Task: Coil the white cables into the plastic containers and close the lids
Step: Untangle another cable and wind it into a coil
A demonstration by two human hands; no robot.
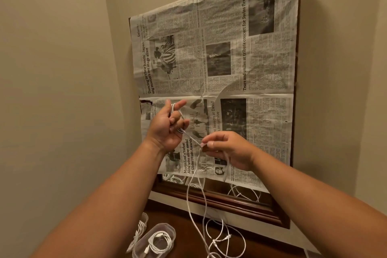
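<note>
- Left hand (165, 130): bare, with short nails.
- Right hand (228, 151): bare, with a short, pale thumbnail.
- Left forearm (117, 190): bare from the wrist to the lower edge, with faint creases at the wrist.
- Right forearm (303, 190): bare along all that shows.

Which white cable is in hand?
The cable wound round the left hand and pinched by the right hand; a second cable lies coiled in the container.
</note>
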